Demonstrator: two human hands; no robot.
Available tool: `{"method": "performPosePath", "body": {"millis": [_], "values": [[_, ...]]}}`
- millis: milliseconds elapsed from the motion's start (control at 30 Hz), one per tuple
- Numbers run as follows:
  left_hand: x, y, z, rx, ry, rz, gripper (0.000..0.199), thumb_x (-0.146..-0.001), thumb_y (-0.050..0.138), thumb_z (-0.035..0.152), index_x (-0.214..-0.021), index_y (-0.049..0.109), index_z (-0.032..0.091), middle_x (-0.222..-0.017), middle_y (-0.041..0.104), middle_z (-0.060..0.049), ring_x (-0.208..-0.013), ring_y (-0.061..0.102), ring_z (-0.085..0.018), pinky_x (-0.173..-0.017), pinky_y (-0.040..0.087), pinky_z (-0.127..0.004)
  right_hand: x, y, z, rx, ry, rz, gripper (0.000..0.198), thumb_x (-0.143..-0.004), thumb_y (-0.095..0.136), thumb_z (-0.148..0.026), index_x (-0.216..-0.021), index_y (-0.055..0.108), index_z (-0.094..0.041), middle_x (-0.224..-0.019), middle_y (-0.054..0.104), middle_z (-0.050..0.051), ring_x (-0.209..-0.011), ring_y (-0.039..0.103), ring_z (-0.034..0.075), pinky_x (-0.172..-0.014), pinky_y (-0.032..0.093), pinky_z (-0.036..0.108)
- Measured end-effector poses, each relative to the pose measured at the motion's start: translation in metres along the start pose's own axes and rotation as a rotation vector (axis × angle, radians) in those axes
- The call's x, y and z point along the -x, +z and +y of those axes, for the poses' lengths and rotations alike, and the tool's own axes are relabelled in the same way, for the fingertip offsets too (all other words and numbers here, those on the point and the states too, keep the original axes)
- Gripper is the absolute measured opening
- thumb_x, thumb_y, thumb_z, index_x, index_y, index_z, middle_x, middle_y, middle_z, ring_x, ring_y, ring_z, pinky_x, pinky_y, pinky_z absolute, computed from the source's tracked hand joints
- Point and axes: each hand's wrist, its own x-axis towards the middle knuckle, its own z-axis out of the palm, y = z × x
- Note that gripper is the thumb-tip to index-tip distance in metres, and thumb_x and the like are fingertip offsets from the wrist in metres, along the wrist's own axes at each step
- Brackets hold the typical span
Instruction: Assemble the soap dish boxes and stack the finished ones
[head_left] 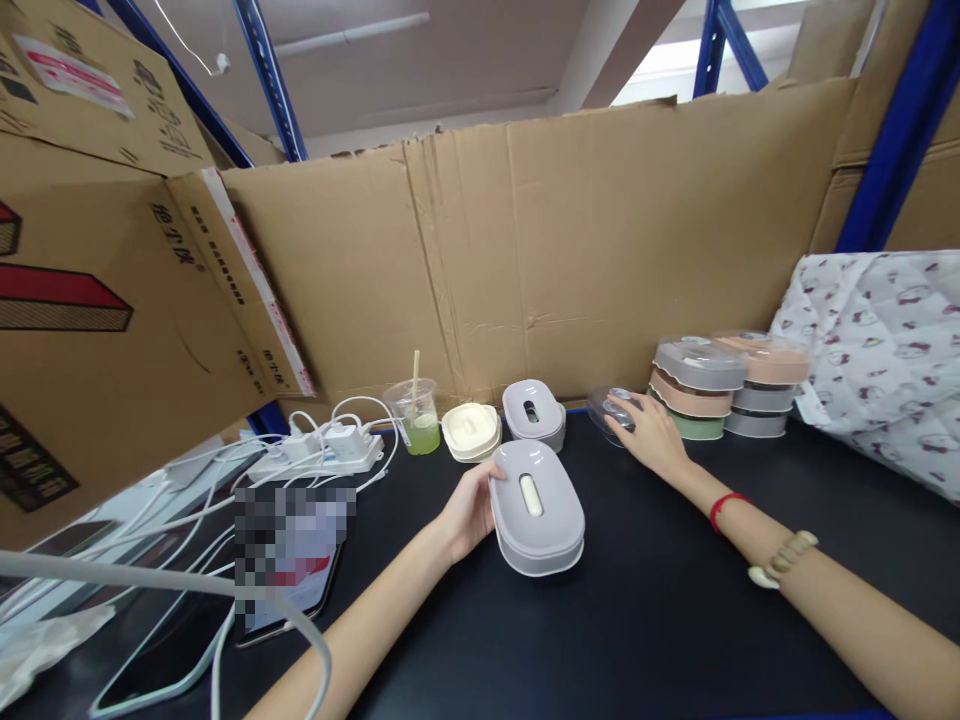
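My left hand point(472, 510) grips the left side of a pale grey-lavender oval box point(551, 525), tilted above the black table. The box has a long slot in its top, with something cream-coloured showing through. At the back right, my right hand point(646, 430) has its fingers on a clear plastic lid point(604, 412), apparently gripping its edge; my fingers cover part of it. Behind the held box stand a similar grey box point(531, 395) with an open slot and a cream container point(471, 430).
Stacked grey, peach and green boxes point(697, 365) with clear lids stand at the right, beside a patterned quilted cloth point(877, 350). A cup of green drink point(422, 432), a power strip point(352, 452), loose cables and a tablet point(300, 570) lie left. Cardboard point(600, 240) walls the back.
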Motion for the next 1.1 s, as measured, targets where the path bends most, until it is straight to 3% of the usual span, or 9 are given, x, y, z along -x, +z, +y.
{"method": "performPosePath", "body": {"millis": [133, 300, 467, 567, 733, 833, 900, 1033, 1100], "values": [[0.000, 0.001, -0.001, -0.009, 0.122, -0.044, 0.048, -0.061, 0.052, 0.015, -0.108, 0.052, 0.021, -0.082, 0.059, 0.000, -0.059, 0.054, -0.010, -0.055, 0.047, -0.022, -0.002, -0.006, -0.007, -0.131, 0.004, 0.057, 0.037, -0.084, 0.040, -0.040, -0.104, 0.068, -0.026, -0.104, 0.060, 0.011, -0.097, 0.055, 0.030, -0.082, 0.048, 0.048], [-0.002, 0.001, -0.005, -0.107, 0.098, -0.037, 0.042, -0.060, 0.059, 0.022, -0.101, 0.049, 0.022, -0.082, 0.054, 0.001, -0.065, 0.053, -0.010, -0.057, 0.048, -0.023, -0.001, -0.011, -0.015, -0.100, 0.036, 0.061, 0.037, -0.077, 0.050, -0.044, -0.104, 0.067, -0.025, -0.108, 0.055, 0.014, -0.102, 0.051, 0.033, -0.079, 0.048, 0.049], [-0.005, -0.001, -0.009, -0.226, 0.086, -0.022, 0.038, -0.056, 0.067, 0.036, -0.078, 0.040, 0.020, -0.066, 0.043, 0.006, -0.054, 0.045, -0.007, -0.052, 0.043, -0.020, 0.002, -0.013, -0.025, -0.132, 0.168, -0.132, 0.044, -0.069, 0.062, -0.042, -0.110, 0.065, -0.024, -0.120, 0.047, 0.014, -0.104, 0.054, 0.034, -0.087, 0.045, 0.051], [-0.005, 0.001, -0.010, -0.261, 0.039, 0.026, 0.039, -0.055, 0.065, 0.030, -0.086, 0.043, 0.021, -0.067, 0.046, 0.006, -0.052, 0.044, -0.007, -0.050, 0.040, -0.020, 0.004, -0.015, -0.032, -0.187, 0.152, -0.193, 0.043, -0.067, 0.064, -0.042, -0.108, 0.066, -0.027, -0.119, 0.049, 0.011, -0.102, 0.055, 0.032, -0.088, 0.045, 0.050], [-0.002, 0.001, -0.007, -0.219, 0.025, 0.087, 0.040, -0.058, 0.054, 0.021, -0.098, 0.053, 0.019, -0.075, 0.054, 0.002, -0.058, 0.050, -0.010, -0.054, 0.040, -0.021, 0.004, -0.022, -0.044, -0.284, 0.097, 0.017, 0.042, -0.072, 0.056, -0.047, -0.107, 0.065, -0.026, -0.115, 0.051, 0.011, -0.103, 0.055, 0.032, -0.086, 0.046, 0.050], [-0.005, -0.004, -0.006, -0.184, -0.005, 0.121, 0.020, -0.061, 0.049, 0.023, -0.078, 0.054, 0.014, -0.063, 0.052, 0.000, -0.055, 0.049, -0.011, -0.055, 0.040, -0.022, 0.005, -0.033, -0.053, -0.421, -0.038, 0.212, 0.043, -0.074, 0.051, -0.047, -0.108, 0.062, -0.023, -0.115, 0.053, 0.012, -0.109, 0.052, 0.029, -0.090, 0.045, 0.045], [-0.009, -0.009, -0.005, -0.162, -0.006, 0.163, 0.014, -0.065, 0.049, 0.027, -0.069, 0.052, 0.015, -0.056, 0.049, 0.001, -0.051, 0.047, -0.011, -0.055, 0.039, -0.022, 0.009, -0.038, -0.061, -0.531, -0.220, 0.213, 0.043, -0.074, 0.049, -0.045, -0.107, 0.061, -0.021, -0.113, 0.056, 0.012, -0.107, 0.053, 0.027, -0.090, 0.044, 0.043], [-0.013, -0.016, 0.000, -0.092, -0.001, 0.187, 0.041, -0.074, 0.045, 0.051, -0.078, 0.060, 0.013, -0.060, 0.056, -0.001, -0.056, 0.053, -0.015, -0.056, 0.039, -0.023, 0.025, -0.037, -0.076, -0.676, -0.647, -0.052, 0.051, -0.067, 0.053, -0.044, -0.112, 0.061, -0.022, -0.112, 0.059, 0.011, -0.102, 0.057, 0.026, -0.087, 0.045, 0.041], [-0.012, -0.016, 0.003, -0.120, -0.004, 0.212, 0.051, -0.076, 0.043, 0.058, -0.083, 0.063, 0.012, -0.067, 0.062, -0.005, -0.062, 0.057, -0.017, -0.057, 0.040, -0.024, 0.030, -0.036, -0.081, -0.677, -0.732, -0.209, 0.056, -0.064, 0.057, -0.041, -0.117, 0.060, -0.023, -0.116, 0.057, 0.011, -0.102, 0.057, 0.026, -0.086, 0.046, 0.040]]}}
